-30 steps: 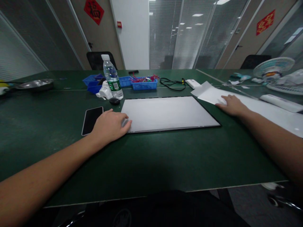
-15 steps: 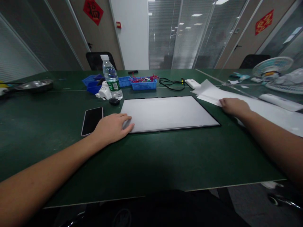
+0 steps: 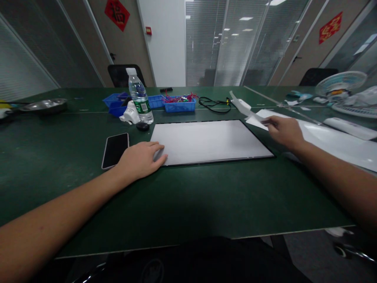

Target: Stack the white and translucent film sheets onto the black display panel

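A flat white panel with a thin black border (image 3: pixel 210 141) lies on the green table. My left hand (image 3: pixel 141 159) rests at its left edge, fingers stretched out and the thumb apart, the tips touching the surface. Beyond the panel's right edge, my right hand (image 3: pixel 284 131) pinches a thin white sheet (image 3: pixel 250 113). This sheet is lifted and seen nearly edge-on, its far end pointing up and away to the left. Under and behind the hand are more white sheets (image 3: pixel 330 137), glossy in places.
Left of the panel are a phone (image 3: pixel 116 151), a black mouse (image 3: pixel 143 126), crumpled tissue (image 3: pixel 130 114) and a water bottle (image 3: pixel 140 98). Behind it stand a blue tray of wires (image 3: pixel 179 106) and a black cable (image 3: pixel 213 105). A fan (image 3: pixel 340 84) and white roll (image 3: pixel 350 128) lie right.
My right hand has moved slightly left and up with the sheet, which has risen from lying flat and now stands edge-on. My left hand and the panel have stayed put.
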Action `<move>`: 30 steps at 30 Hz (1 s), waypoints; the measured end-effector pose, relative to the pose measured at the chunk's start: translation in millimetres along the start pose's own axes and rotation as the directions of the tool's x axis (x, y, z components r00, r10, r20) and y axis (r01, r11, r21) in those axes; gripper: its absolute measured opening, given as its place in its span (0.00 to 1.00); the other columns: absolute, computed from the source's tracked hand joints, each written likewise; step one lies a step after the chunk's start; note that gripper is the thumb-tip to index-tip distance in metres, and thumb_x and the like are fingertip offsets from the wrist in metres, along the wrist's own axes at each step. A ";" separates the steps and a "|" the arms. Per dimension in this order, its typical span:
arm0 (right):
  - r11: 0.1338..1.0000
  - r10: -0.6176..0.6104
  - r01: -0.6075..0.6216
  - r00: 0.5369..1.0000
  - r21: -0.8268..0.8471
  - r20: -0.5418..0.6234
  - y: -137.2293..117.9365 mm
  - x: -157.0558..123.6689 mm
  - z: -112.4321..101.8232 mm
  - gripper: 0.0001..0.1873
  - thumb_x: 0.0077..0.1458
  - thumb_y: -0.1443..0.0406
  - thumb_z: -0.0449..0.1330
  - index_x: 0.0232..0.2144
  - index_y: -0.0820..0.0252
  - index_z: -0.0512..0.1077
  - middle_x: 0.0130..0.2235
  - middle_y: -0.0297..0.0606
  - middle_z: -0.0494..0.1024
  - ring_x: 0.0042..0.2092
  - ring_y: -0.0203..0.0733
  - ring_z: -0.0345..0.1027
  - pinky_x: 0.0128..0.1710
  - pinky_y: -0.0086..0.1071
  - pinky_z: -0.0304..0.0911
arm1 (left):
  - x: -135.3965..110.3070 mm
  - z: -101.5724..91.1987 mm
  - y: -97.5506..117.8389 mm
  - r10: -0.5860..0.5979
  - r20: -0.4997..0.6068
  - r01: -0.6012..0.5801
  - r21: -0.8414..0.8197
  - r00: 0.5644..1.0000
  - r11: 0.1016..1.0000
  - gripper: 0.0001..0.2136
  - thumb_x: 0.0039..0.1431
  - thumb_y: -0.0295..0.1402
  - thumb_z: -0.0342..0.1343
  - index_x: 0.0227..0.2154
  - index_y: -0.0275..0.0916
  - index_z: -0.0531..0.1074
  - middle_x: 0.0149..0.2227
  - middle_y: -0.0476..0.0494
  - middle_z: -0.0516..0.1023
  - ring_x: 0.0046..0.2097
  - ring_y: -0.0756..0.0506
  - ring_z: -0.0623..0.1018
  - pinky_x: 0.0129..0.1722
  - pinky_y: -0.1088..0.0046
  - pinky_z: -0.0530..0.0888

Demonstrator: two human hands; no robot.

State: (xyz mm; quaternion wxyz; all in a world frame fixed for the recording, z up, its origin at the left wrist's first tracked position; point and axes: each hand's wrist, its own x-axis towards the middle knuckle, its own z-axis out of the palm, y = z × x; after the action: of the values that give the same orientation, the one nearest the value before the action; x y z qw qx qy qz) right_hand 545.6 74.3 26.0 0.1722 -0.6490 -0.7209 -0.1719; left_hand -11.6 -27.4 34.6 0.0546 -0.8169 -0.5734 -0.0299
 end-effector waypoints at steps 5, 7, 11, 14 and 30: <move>0.923 -0.384 0.384 0.921 0.012 0.072 -35.5 -8.6 -4.5 0.25 0.65 0.59 0.56 0.57 0.53 0.85 0.53 0.45 0.88 0.46 0.58 0.83 0.41 0.46 0.71 | 0.1 -1.3 0.6 -0.002 0.015 0.001 0.011 1.000 1.000 0.35 0.74 0.57 0.41 0.67 0.41 0.78 0.69 0.34 0.78 0.67 0.28 0.79 0.56 0.47 0.80; 0.864 -0.504 0.501 0.860 0.053 0.082 -47.9 -10.8 -6.8 0.24 0.66 0.58 0.56 0.57 0.50 0.85 0.52 0.41 0.88 0.45 0.55 0.84 0.39 0.44 0.72 | 0.1 -0.7 0.5 0.004 0.008 -0.004 0.010 1.000 1.000 0.34 0.74 0.56 0.41 0.67 0.40 0.78 0.69 0.34 0.78 0.67 0.28 0.79 0.57 0.47 0.80; 0.731 -0.680 0.668 0.730 0.140 0.067 -66.6 -14.7 -11.8 0.21 0.70 0.57 0.56 0.54 0.52 0.86 0.49 0.41 0.89 0.44 0.51 0.84 0.41 0.41 0.73 | 0.2 0.0 0.7 -0.001 0.001 0.001 0.002 1.000 1.000 0.33 0.74 0.56 0.42 0.66 0.42 0.79 0.69 0.35 0.78 0.67 0.29 0.79 0.57 0.49 0.80; 0.674 -0.735 0.721 0.677 0.157 0.045 -77.1 -18.4 -15.7 0.20 0.73 0.57 0.55 0.54 0.52 0.86 0.50 0.41 0.89 0.45 0.51 0.85 0.42 0.41 0.75 | 0.2 -0.7 1.2 -0.006 0.011 0.006 0.002 1.000 1.000 0.34 0.74 0.57 0.42 0.66 0.42 0.78 0.69 0.35 0.78 0.67 0.28 0.79 0.57 0.48 0.80; 0.718 -0.680 0.664 0.733 0.208 0.006 -102.4 -24.6 -27.6 0.25 0.75 0.50 0.54 0.58 0.54 0.84 0.56 0.46 0.86 0.56 0.57 0.82 0.58 0.49 0.75 | 0.3 -3.6 2.2 -0.015 0.038 0.014 0.014 0.999 1.000 0.34 0.75 0.54 0.38 0.68 0.41 0.77 0.70 0.35 0.77 0.69 0.30 0.78 0.61 0.48 0.78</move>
State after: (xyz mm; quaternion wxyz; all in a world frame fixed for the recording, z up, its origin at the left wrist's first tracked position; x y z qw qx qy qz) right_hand 446.8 29.7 36.2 0.1299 -0.3297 -0.9266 -0.1256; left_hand -9.4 -28.3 38.1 0.0492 -0.8127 -0.5804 -0.0107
